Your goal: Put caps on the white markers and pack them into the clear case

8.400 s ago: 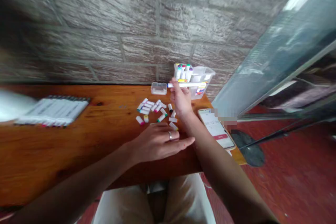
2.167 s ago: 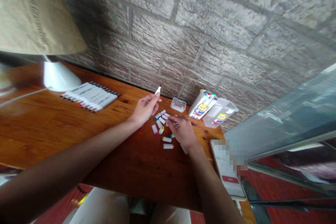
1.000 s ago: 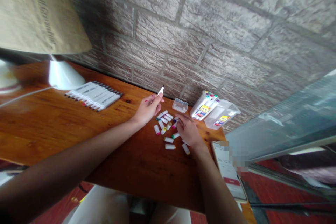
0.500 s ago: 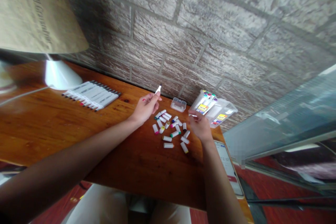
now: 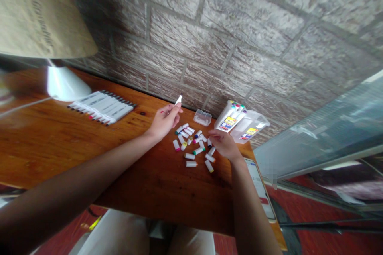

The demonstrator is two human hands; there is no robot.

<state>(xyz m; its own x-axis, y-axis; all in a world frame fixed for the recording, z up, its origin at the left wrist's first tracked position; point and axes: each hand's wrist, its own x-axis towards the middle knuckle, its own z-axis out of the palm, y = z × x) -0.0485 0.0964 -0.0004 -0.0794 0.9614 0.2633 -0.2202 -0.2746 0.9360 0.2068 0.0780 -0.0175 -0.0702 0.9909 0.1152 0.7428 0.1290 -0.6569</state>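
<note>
My left hand (image 5: 164,121) is closed around an uncapped white marker (image 5: 178,100), its dark tip pointing up and away from me. The rest of its barrel is hidden in the fist. Over the right side of a loose group of white marker caps (image 5: 191,163) with coloured ends, my right hand (image 5: 223,142) hovers with its fingers stretched to the left. Its fingertips are beside a black-ended cap (image 5: 209,144); I see nothing held in them. Several white markers (image 5: 103,106) lie side by side in a row at the left.
Behind the caps lies a small clear plastic box (image 5: 202,117). Against the wall stand a clear case of markers (image 5: 229,117) and another clear case (image 5: 249,127). A phone (image 5: 259,187) rests at the right table edge. A lamp (image 5: 66,83) stands at the far left.
My right hand has moved left and slightly down, from beside the clear cases to over the caps. My left hand keeps hold of the marker. The whole view has shifted slightly.
</note>
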